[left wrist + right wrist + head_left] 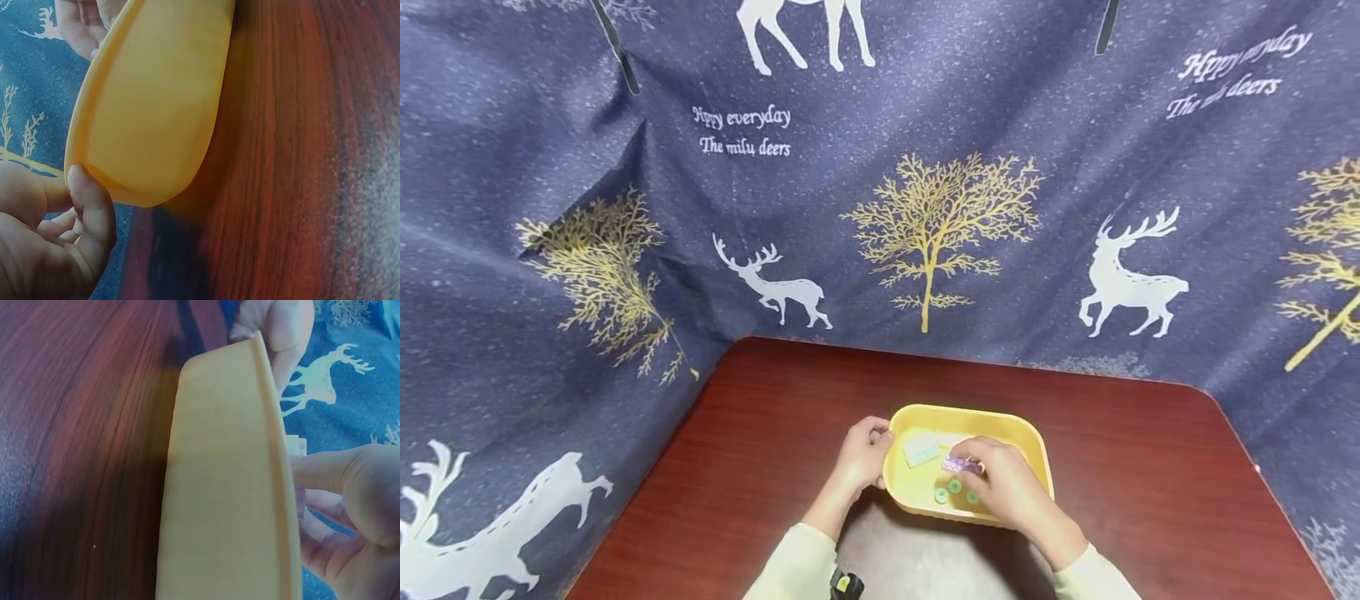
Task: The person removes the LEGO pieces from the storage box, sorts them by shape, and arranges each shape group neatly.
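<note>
A yellow plastic basin [977, 417] stands on the table in front of me. My left hand [861, 454] pinches its left rim between thumb and fingers, seen close up in the left wrist view. Reaching in over the near right side, my right hand [1000, 475] holds a purple studded building block [957, 464] between thumb and fingers, inside the basin. A pale mint and white block [922, 450] lies at the basin's left. Several small green round pieces, one of them a green ring [942, 496], lie near the front wall. In the right wrist view the basin wall [225, 475] hides most of the contents.
The reddish-brown wooden table [805, 375] extends around the basin, with a pale glare patch [895, 550] at its near side. Blue cloth [985, 108] with deer and trees hangs behind and at the sides. A black device [847, 583] is at the left wrist.
</note>
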`<state>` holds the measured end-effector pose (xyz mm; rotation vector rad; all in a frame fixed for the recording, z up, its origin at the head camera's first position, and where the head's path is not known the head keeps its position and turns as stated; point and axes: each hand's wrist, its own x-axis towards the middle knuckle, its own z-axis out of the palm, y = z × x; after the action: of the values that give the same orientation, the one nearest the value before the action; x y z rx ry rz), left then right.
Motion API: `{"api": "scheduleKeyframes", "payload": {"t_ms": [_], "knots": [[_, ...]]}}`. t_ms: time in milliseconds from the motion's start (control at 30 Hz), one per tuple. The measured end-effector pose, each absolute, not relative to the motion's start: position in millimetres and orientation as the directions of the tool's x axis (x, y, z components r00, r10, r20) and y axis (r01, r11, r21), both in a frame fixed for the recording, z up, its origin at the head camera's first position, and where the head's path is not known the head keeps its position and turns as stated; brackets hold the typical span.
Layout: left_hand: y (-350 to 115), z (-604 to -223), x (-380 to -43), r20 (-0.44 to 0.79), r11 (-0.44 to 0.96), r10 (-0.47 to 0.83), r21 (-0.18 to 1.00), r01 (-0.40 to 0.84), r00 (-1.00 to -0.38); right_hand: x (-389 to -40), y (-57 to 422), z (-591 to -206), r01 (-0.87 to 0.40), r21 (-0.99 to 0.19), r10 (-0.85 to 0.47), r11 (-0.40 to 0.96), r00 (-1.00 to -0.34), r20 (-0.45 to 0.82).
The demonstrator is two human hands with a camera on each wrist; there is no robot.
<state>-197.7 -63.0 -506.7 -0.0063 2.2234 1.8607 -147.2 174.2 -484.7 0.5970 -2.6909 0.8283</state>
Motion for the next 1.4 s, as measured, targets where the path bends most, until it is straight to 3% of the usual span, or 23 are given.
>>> {"api": "scheduleKeyframes", "payload": {"t_ms": [500,1400], "knots": [[-62.8,-508.4,-199.3,-0.19,0.191,0.143,0.968,-0.161,-0.971,-124.9,161.2,-471.0,-0.479,-0.554,-0.329,0.681,-0.876,0.352],[-61.9,-506.9,-197.2,-0.183,0.194,0.133,0.969,-0.155,-0.974,-94.3,134.3,-477.3,-0.503,-0.555,-0.372,0.662,-0.864,0.339]]}}
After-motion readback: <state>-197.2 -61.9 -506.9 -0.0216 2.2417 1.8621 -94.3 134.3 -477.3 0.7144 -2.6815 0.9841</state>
